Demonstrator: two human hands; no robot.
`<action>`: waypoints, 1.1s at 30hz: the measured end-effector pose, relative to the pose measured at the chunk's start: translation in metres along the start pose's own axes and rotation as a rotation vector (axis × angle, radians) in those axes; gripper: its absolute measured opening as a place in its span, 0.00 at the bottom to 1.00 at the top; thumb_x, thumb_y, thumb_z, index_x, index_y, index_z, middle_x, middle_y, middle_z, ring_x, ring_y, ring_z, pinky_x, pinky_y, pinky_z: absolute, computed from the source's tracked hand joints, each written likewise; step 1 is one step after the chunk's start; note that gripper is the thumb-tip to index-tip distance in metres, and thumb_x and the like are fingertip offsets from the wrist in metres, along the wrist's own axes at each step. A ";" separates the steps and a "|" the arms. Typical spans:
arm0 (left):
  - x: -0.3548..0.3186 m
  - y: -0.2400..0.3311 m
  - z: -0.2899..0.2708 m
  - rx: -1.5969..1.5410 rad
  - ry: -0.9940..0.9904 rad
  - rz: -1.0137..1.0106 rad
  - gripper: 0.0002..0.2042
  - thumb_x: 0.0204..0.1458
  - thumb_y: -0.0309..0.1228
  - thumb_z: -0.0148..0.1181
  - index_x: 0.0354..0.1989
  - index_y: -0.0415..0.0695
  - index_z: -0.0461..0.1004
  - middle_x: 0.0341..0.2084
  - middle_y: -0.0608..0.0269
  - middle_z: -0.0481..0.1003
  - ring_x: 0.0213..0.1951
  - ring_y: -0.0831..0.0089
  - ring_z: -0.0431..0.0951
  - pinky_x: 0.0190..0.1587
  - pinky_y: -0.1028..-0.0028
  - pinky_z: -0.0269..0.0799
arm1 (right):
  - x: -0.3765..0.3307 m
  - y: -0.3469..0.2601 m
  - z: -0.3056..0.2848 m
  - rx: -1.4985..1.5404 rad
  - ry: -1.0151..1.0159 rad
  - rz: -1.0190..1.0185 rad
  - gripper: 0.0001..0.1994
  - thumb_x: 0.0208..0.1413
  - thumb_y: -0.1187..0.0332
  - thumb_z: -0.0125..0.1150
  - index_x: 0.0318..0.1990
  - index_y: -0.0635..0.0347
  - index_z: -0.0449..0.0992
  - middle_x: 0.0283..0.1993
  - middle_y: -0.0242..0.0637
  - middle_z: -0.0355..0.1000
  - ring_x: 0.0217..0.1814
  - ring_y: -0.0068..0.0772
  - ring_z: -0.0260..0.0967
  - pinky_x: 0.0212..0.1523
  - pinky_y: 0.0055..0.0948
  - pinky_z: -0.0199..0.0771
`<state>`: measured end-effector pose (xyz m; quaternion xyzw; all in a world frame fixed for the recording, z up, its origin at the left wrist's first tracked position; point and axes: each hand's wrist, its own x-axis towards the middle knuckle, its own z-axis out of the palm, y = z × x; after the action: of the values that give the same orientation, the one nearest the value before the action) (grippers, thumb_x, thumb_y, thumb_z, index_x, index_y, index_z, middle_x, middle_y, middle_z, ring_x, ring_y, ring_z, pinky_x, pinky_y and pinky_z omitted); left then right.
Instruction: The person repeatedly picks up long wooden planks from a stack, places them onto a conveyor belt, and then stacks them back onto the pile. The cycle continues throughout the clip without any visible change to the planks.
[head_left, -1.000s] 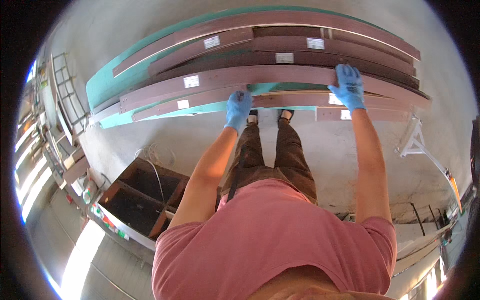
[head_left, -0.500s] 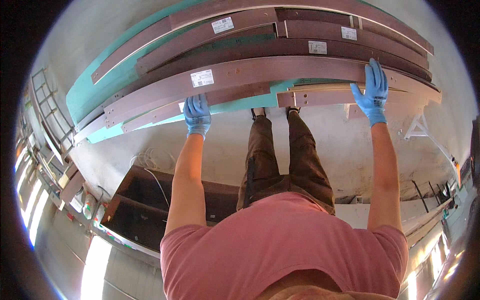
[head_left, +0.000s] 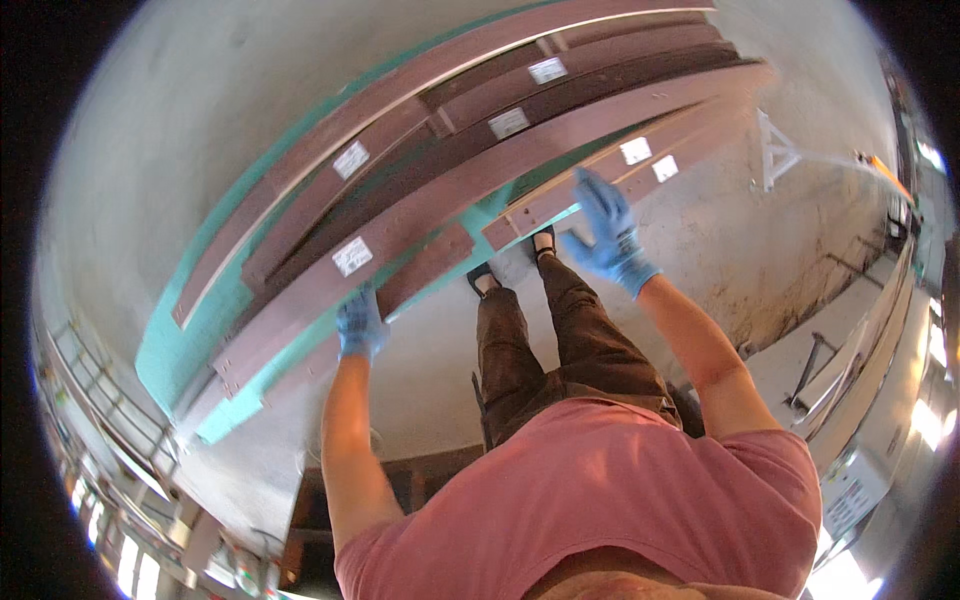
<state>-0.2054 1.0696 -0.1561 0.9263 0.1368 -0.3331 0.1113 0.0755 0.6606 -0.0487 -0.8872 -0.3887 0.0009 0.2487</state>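
Note:
A long brown curved board (head_left: 440, 205) with a white label slants across a teal sheet (head_left: 165, 345), among several similar boards. My left hand (head_left: 362, 325), in a blue glove, is at the near edge of this board, beside a shorter brown piece (head_left: 430, 265). Blur hides how its fingers are set. My right hand (head_left: 612, 235), also gloved in blue, is off the long board with thumb and fingers apart. Nothing shows in it. It is nearest to the short labelled boards (head_left: 585, 190) on the right of the stack, and I cannot tell if it touches them.
My feet (head_left: 485, 280) stand close to the stack's near edge. A white metal bracket (head_left: 775, 152) is on the floor to the right. Behind me on the left is a dark brown open box (head_left: 400, 480). A ladder-like frame (head_left: 110, 395) lies far left.
My right hand has come off the long board and moved toward me and left. The left hand stays near the board's edge. My view has turned, so the stack now slants up to the right.

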 end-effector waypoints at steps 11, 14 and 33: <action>-0.152 0.139 -0.347 -0.939 0.287 0.212 0.33 0.39 0.27 0.73 0.59 0.33 0.73 0.45 0.54 0.80 0.47 0.67 0.80 0.50 0.64 0.79 | 0.029 -0.193 -0.076 0.893 -0.176 -0.112 0.62 0.46 0.38 0.77 0.76 0.71 0.48 0.72 0.65 0.61 0.74 0.63 0.62 0.73 0.50 0.63; -0.117 0.194 -0.424 -1.146 0.439 0.201 0.34 0.39 0.27 0.74 0.60 0.31 0.73 0.48 0.49 0.80 0.47 0.65 0.81 0.53 0.62 0.79 | 0.096 -0.184 -0.122 1.105 -0.383 -0.022 0.57 0.45 0.42 0.78 0.75 0.68 0.52 0.60 0.63 0.72 0.63 0.57 0.74 0.62 0.46 0.76; 0.134 0.457 -0.392 0.083 0.943 0.199 0.37 0.53 0.48 0.70 0.69 0.43 0.69 0.69 0.47 0.67 0.72 0.44 0.61 0.72 0.42 0.57 | 0.282 0.299 -0.225 -0.237 -0.709 -0.219 0.41 0.55 0.68 0.66 0.77 0.49 0.57 0.65 0.50 0.71 0.68 0.53 0.69 0.66 0.50 0.74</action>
<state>0.2736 0.7820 0.1052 0.9885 0.0698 0.1302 0.0315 0.5227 0.5845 0.0700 -0.8076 -0.5404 0.2359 -0.0067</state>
